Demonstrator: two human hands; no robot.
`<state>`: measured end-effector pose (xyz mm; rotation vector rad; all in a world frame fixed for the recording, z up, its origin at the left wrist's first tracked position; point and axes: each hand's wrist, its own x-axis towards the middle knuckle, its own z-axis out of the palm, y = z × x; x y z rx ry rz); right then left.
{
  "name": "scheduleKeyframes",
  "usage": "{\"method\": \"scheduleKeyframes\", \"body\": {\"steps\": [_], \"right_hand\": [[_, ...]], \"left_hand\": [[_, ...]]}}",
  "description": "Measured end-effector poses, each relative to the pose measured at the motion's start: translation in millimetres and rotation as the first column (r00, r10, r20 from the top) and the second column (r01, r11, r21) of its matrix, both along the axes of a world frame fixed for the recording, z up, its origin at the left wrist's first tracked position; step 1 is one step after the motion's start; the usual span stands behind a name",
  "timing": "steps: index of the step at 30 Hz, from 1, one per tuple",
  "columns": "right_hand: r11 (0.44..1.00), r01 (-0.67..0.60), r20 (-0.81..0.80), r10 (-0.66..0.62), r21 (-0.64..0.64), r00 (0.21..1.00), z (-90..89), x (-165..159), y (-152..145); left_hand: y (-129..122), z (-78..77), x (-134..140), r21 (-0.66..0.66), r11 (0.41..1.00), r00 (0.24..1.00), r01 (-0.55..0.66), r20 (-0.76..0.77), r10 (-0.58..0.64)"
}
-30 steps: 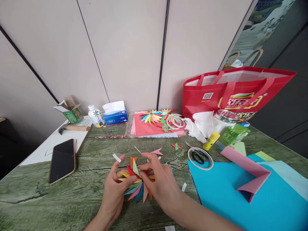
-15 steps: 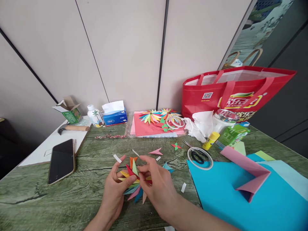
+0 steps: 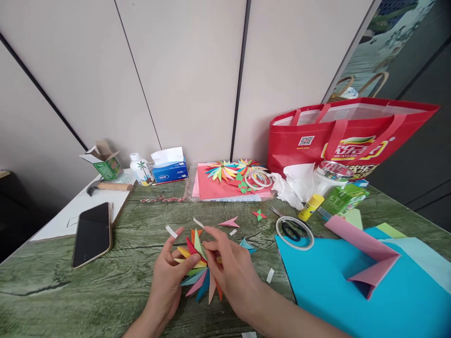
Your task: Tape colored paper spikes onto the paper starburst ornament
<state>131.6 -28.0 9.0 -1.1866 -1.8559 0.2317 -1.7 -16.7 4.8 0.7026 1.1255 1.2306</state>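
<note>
My left hand (image 3: 167, 274) is closed on the left side of a many-pointed folded paper star (image 3: 200, 279), its thumb pressing on the points. My right hand (image 3: 234, 267) pinches the star near its centre, beside an upright light green point. A small white strip (image 3: 171, 231) sits at my left index fingertip, and another white strip (image 3: 198, 222) at my right index fingertip. Part of the star is hidden behind my right hand. Beyond the hands lie a pink folded paper piece (image 3: 229, 222) and a light blue piece (image 3: 247, 245).
On the right are scissors (image 3: 291, 231) under a tape roll (image 3: 312, 237), a glue stick (image 3: 310, 207) and blue paper (image 3: 317, 277). A red bag (image 3: 292, 145) stands behind. A phone (image 3: 92, 235), a hammer (image 3: 112, 187) and a tissue box (image 3: 169, 171) are on the left.
The star has turned slightly in my hands, and an orange point now shows below my right hand. Both hands keep their hold. The whole view has shifted a little.
</note>
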Motion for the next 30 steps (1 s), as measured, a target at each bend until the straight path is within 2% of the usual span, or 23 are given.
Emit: {"method": "scheduleKeyframes", "body": {"steps": [4, 10, 20, 30], "right_hand": [[0.996, -0.04, -0.018, 0.039, -0.081, 0.999, 0.7, 3.6, 1.6], [1.0, -0.01, 0.015, 0.01, 0.012, 1.0, 2.9, 4.7, -1.7], [0.982, -0.057, -0.079, 0.043, -0.181, 0.996, -3.6, 0.1, 1.3], [0.978, -0.007, 0.042, 0.016, -0.206, 0.999, 3.0, -0.6, 0.3]], "left_hand": [[0.7, 0.0, -0.6, 0.006, 1.0, 1.0, -0.009, 0.017, 0.009], [1.9, -3.2, -2.5, 0.023, 0.999, 0.999, -0.047, -0.009, 0.047], [-0.3, -7.2, -3.2, 0.114, 0.993, 0.994, -0.033, -0.099, 0.045], [-3.0, -5.5, -0.1, 0.136, 0.991, 0.985, -0.015, -0.168, 0.038]]}}
